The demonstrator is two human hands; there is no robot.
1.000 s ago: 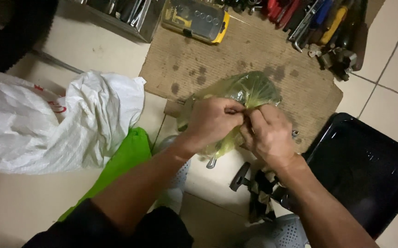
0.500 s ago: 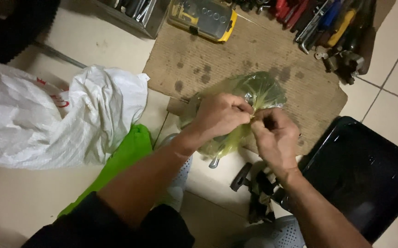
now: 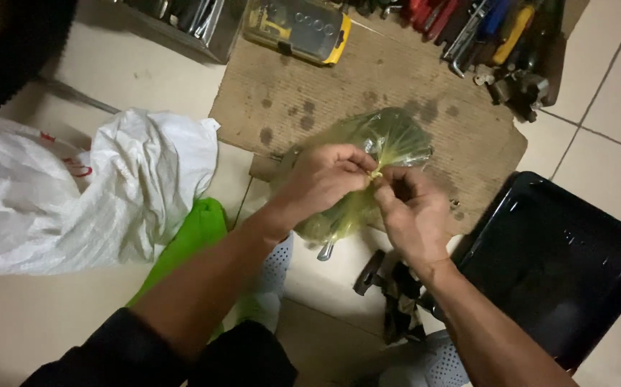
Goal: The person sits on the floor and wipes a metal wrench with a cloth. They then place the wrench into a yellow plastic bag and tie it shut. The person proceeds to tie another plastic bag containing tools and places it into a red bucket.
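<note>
Both of my hands work at the neck of a yellow-green see-through plastic bag point(image 3: 389, 136) that rests over a stained piece of cardboard point(image 3: 310, 93). My left hand point(image 3: 321, 179) pinches the bag's gathered top from the left. My right hand point(image 3: 411, 208) pinches the same spot from the right, fingertips touching the left ones. The bag bulges with something I cannot make out. A metal tool end point(image 3: 325, 251) pokes out below the bag.
A crumpled white sack point(image 3: 74, 193) lies to the left, a bright green cloth point(image 3: 188, 244) beside it. A black tray point(image 3: 569, 265) sits at the right. A yellow-edged tool case point(image 3: 296, 29) and several hand tools point(image 3: 497, 36) line the far edge. Dark metal parts point(image 3: 389, 287) lie near my right wrist.
My fingers have kept working the bag's neck, and both hands shifted slightly left and up in view. The bag top looks more tightly gathered.
</note>
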